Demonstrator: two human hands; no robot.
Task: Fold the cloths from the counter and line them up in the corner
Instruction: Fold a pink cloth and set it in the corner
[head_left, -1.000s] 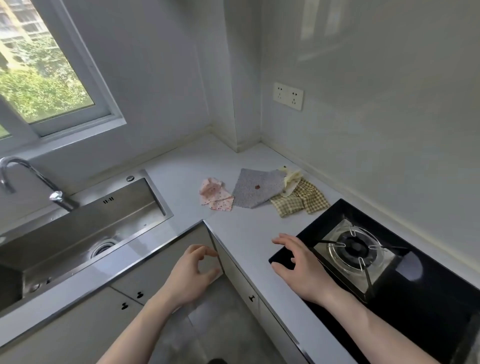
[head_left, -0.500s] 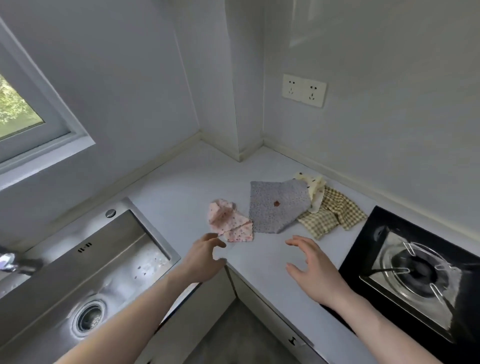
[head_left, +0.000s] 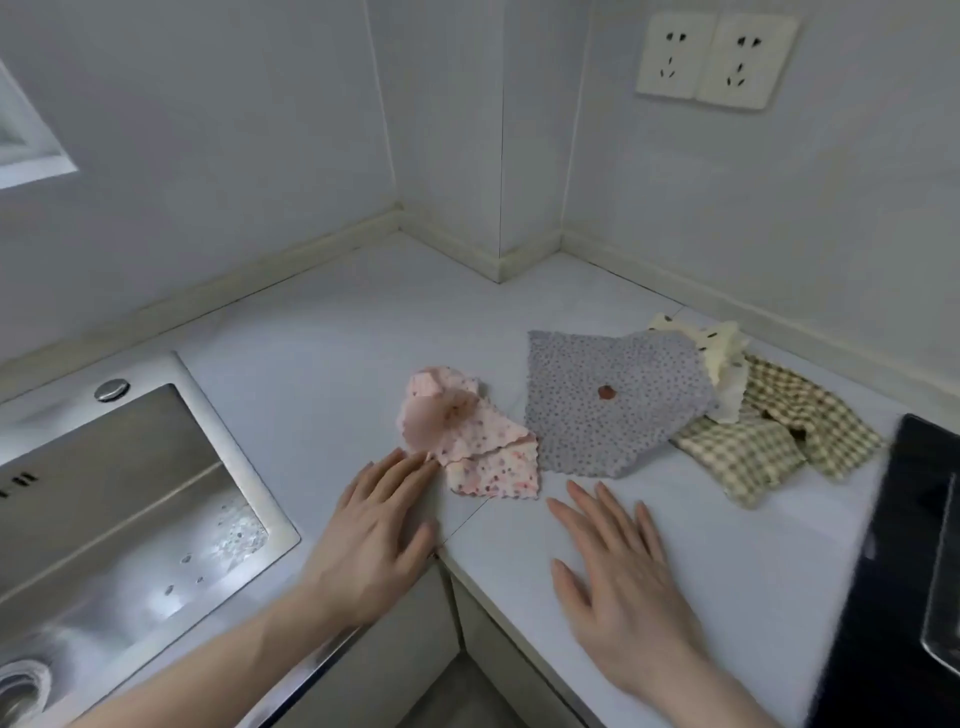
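The pink cloth (head_left: 462, 441) lies just beyond my left hand (head_left: 379, 525), nearer than my right hand (head_left: 618, 566); both hands are flat and hold nothing.

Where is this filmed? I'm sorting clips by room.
Most likely a home kitchen: a steel sink set into a white counter, a black stove at the right, and a wall socket above.
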